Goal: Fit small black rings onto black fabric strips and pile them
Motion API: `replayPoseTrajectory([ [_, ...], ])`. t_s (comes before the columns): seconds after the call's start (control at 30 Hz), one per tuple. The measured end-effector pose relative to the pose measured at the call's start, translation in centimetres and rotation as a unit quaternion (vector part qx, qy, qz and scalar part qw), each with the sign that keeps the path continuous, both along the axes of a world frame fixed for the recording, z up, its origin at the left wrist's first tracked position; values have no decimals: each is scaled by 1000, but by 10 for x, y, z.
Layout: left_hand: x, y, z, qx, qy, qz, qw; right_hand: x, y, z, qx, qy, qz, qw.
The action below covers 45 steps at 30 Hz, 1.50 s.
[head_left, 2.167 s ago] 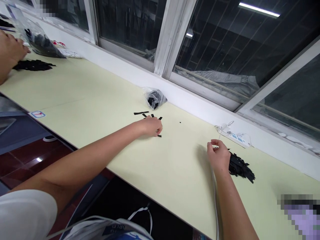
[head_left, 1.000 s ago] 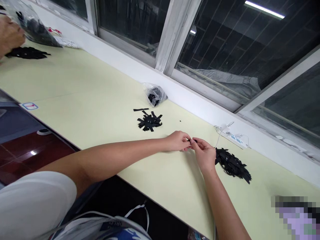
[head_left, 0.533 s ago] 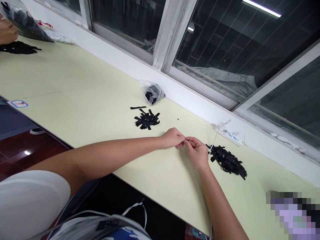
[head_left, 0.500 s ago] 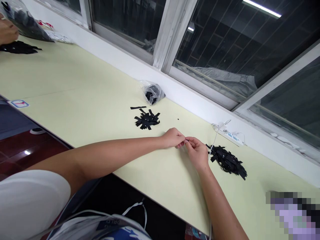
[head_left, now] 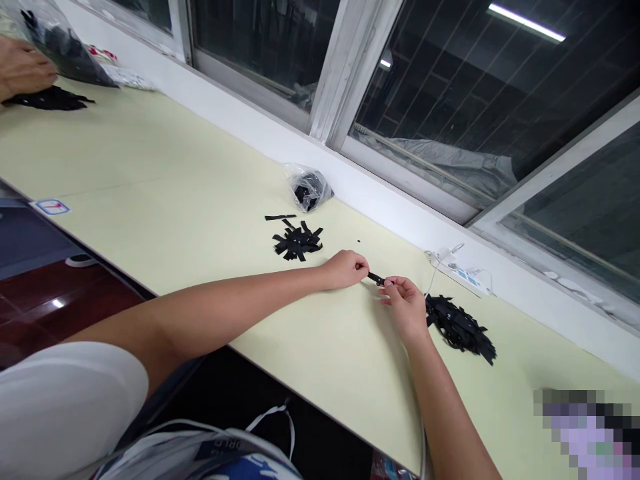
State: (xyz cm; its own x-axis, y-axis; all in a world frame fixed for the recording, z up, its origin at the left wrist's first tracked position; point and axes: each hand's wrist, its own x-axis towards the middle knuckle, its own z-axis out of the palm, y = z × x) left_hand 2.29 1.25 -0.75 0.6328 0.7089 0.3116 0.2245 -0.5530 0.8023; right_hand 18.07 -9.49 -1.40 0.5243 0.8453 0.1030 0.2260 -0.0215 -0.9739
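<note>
Between my hands stretches a short black strap [head_left: 376, 278] with small shiny dots on it. My left hand [head_left: 346, 269] pinches one end, its fingers curled closed. The other end is pinched between the thumb and fingers of my right hand [head_left: 406, 303]. Right of that hand lies a dense pile of black straps [head_left: 460, 327]. A smaller, looser pile of black straps [head_left: 299, 241] rests beyond my left forearm. Behind it are a single black strip [head_left: 280, 217] and a clear plastic bag [head_left: 310, 189] with black pieces inside.
A white power strip [head_left: 464, 275] with cables lies along the wall. At the far left another person's hand [head_left: 23, 67] is over black straps beside a large plastic bag [head_left: 65, 47]. A label [head_left: 52, 207] sticks to the table edge. A pixelated object [head_left: 590, 430] is at lower right.
My hands have moved apart, the right one shifting right and slightly down. The black strap, mostly hidden in my fingers before, now shows between them.
</note>
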Motion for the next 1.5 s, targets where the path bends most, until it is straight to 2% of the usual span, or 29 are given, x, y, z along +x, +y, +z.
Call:
replayPoseTrajectory([
  [0.27,-3,1,2,31,17,-5,999,4,0,-3,-3,-42,9,999],
  [0.47,-1,6,-2,42,-17,13,999,8,0,-5,-9,-29,-1,1000],
  [0.63,-3,0,0,-11,-26,-60,998,7,-1,-2,7,-24,-9,1000],
  [0.8,-3,-7,1,14,-83,-105,991,5,-2,0,26,-27,-8,999],
  [1.0,-2,-10,3,-51,-91,-102,989,2,-4,2,41,-43,27,998],
  [1.17,-3,-8,3,0,-106,-107,989,-1,-5,4,45,-60,47,996],
  [1.33,-4,-9,5,-28,-77,-114,990,-2,-6,4,50,-75,70,993],
  [1.5,-3,-9,6,-42,-86,-87,992,-2,-6,3,57,-80,72,993],
])
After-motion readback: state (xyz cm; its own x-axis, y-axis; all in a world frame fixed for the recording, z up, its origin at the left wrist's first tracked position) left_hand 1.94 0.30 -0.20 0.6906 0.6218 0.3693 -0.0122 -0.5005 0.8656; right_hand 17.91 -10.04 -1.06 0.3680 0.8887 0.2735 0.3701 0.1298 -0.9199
